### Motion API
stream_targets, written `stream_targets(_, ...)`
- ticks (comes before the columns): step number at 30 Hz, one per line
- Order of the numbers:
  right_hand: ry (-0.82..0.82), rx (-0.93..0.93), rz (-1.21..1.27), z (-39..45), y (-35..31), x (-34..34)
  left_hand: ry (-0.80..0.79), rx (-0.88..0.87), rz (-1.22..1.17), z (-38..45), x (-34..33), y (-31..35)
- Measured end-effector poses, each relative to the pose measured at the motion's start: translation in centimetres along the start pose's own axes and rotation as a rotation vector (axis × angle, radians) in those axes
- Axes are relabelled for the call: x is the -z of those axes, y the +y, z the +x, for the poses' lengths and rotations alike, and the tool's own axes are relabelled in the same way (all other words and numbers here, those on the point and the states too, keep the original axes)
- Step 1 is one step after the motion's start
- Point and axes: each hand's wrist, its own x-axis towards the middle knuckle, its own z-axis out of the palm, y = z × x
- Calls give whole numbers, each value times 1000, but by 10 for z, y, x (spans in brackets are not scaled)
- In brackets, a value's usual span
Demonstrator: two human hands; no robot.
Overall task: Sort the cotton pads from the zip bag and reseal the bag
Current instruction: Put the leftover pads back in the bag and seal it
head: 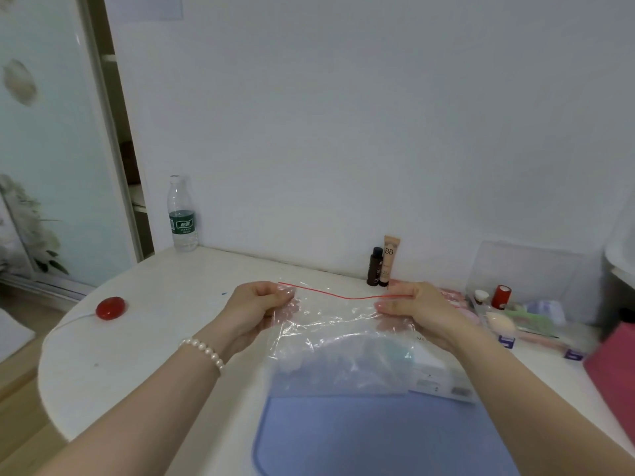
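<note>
A clear zip bag [338,341] with a red seal strip [338,295] along its top is held up over the white table [144,324]. My left hand [256,309] pinches the bag's upper left corner. My right hand [417,312] pinches the upper right corner at the end of the strip. The strip sags slightly between the two hands. Pale bluish-white contents show dimly through the lower half of the bag; I cannot make out single cotton pads. The bag's bottom edge hangs over a blue mat [378,438].
A water bottle [181,214] stands at the back left and a red round object [110,308] on a white cord lies left. Two cosmetic tubes [383,262] stand by the wall. A clear organiser [522,304] with make-up items and a pink box [615,365] sit on the right.
</note>
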Motion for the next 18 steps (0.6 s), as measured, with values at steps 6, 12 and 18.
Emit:
stream_targets(6, 25, 38, -58, -7, 1, 8, 64, -20, -108, 1, -4, -6)
stream_targets(12, 90, 97, -241, -10, 4, 8, 123, -33, -150, 1, -6, -15)
stream_targets(18, 175, 158, -232, -10, 9, 5, 205, -79, -250, -1, -21, -17)
